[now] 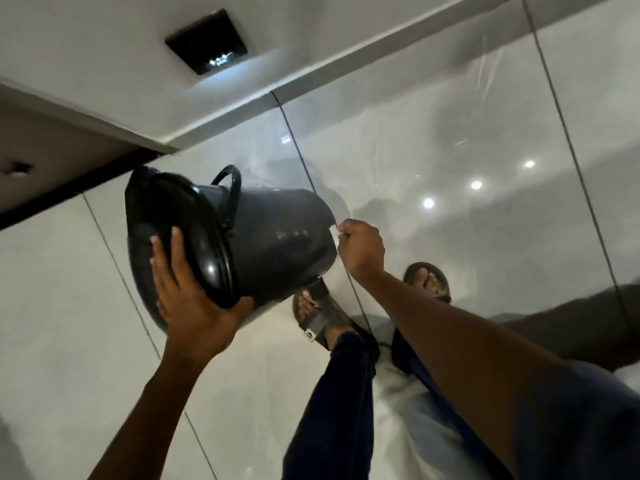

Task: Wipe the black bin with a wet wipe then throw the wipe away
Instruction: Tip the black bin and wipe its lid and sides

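Two hands [188, 289] [362, 251] on tilted black bin [277, 244], above sandalled foot [317, 315]

Left hand [187, 289] tilts black bin [277, 237]; right hand [362, 251] presses wipe [334, 231].

Glossy white floor tiles [86, 323] reflect ceiling lights; two brown sandals [320, 315] stand on them.

Wipe [333, 230] mostly hidden inside the right fist [362, 249].
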